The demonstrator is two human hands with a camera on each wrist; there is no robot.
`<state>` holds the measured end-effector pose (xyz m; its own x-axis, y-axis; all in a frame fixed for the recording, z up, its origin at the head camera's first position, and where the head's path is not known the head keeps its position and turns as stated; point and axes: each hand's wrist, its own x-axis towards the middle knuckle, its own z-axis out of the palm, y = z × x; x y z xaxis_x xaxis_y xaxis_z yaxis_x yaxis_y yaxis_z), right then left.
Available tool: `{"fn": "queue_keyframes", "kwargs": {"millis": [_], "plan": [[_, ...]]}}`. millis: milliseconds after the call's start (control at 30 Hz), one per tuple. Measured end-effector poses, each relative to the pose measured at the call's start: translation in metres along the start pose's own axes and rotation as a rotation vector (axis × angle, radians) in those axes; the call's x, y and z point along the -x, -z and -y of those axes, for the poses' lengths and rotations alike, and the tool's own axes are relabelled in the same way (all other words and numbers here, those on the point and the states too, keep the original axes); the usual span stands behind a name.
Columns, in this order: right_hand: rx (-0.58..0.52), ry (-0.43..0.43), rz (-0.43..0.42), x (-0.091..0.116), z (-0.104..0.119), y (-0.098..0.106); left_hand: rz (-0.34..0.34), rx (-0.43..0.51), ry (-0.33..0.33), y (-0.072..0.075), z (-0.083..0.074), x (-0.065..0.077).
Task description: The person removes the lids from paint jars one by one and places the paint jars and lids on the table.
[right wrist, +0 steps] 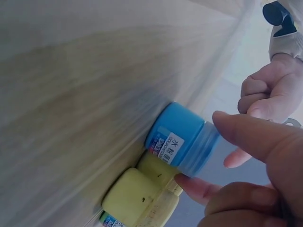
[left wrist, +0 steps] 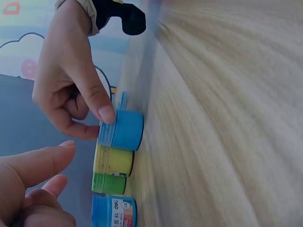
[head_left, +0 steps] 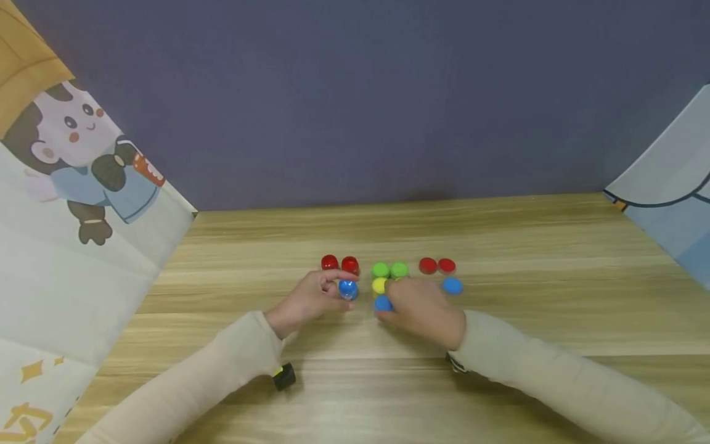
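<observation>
My right hand [head_left: 424, 308] pinches the upper rim of a blue paint jar [right wrist: 175, 132] between thumb and index finger. This jar stands upright at the front of the middle group, beside yellow jars [right wrist: 130, 196] and green jars [head_left: 380, 269]. My left hand [head_left: 307, 301] reaches around another blue paint jar [head_left: 348, 290] with a glossy, hollow-looking top. Its index finger lies behind that jar and its thumb in front. In the left wrist view, thumb and finger are spread apart above this labelled jar [left wrist: 113, 211].
Two glossy red jars [head_left: 330, 263] stand behind the left blue jar. On the right lie two flat red discs [head_left: 428, 266] and a flat blue disc [head_left: 452, 285]. A dark wall [head_left: 388, 105] rises behind the wooden table [head_left: 355, 388], with printed cartoon sheets [head_left: 83, 166] on either side.
</observation>
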<state>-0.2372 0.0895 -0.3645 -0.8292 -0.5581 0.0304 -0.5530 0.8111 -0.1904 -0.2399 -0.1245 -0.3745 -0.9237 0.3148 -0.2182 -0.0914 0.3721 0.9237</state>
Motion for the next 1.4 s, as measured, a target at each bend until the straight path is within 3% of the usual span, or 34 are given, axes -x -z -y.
{"fn": "queue_keyframes", "kwargs": {"millis": [433, 800, 1033, 1167, 1400], "plan": [[0.027, 0.066, -0.017, 0.019, 0.002, 0.0, 0.06, -0.006, -0.068, -0.01, 0.001, 0.011], [0.014, 0.063, 0.043, 0.045, 0.014, 0.005, 0.11, -0.077, -0.04, -0.028, 0.001, 0.021], [-0.025, 0.103, 0.098, 0.057, 0.02, 0.005, 0.162, -0.098, -0.088, -0.04, 0.003, 0.027], [-0.021, 0.125, 0.083, 0.062, 0.023, 0.005, 0.182, -0.091, -0.088, -0.048, 0.006, 0.03], [-0.058, 0.16, 0.083, 0.066, 0.025, 0.005, 0.265, 0.0, -0.074, -0.058, 0.013, 0.031]]}}
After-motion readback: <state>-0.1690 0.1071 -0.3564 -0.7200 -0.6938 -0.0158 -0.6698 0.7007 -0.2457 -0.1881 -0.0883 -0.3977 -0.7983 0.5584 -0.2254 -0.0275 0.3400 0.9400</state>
